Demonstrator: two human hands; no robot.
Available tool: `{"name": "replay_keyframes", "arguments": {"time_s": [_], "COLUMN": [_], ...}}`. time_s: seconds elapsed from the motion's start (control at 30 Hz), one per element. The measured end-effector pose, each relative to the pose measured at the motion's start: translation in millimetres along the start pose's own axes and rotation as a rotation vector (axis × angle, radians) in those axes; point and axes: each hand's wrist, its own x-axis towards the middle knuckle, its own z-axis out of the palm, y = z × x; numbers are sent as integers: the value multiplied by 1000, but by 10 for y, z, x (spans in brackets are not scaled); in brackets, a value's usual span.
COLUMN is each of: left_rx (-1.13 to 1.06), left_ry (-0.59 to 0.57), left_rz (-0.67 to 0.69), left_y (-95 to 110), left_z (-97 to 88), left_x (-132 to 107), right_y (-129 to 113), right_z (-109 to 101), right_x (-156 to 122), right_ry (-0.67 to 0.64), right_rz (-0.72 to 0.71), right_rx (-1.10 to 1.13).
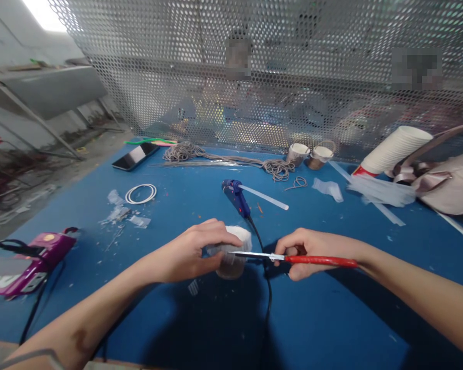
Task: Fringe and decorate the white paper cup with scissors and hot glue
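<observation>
My left hand [204, 249] is closed around a small white paper cup [231, 267] with a band of whitish mesh-like material about its top. In my right hand [306, 252] is a pair of scissors [320, 261] with red handles. The blades point left and their tips lie against the near side of the cup, by my left thumb. Just beyond the cup, a blue hot glue gun [236, 198] lies on the table with a clear glue stick [264, 196] sticking out of it. Its black cord [269, 293] runs past the cup toward me.
On the blue table [170, 318] lie a purple device [42, 262], white rings [141, 193], a phone [136, 155], and grey cord bundles [183, 151]. Two small cups [297, 153], stacked paper cups [397, 149], sheer ribbon [384, 190] and a pink bag [451, 180] stand right. A perforated metal panel [254, 113] closes the back.
</observation>
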Motion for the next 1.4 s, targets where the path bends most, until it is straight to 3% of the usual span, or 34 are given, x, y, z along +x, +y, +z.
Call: {"name": "replay_keyframes", "arguments": {"time_s": [0.57,1.4], "left_rx": [47,90], "left_ry": [-42,-115], "left_rz": [48,108], "left_y": [-18,22], "left_z": [-21,-57], "left_x": [-15,-16], "right_y": [-175,-314], "right_z": [-82,-160], "right_x": [5,31], "right_ry": [-70,-168], "right_rz": [-24,95], "right_rx": [-102,-131]}}
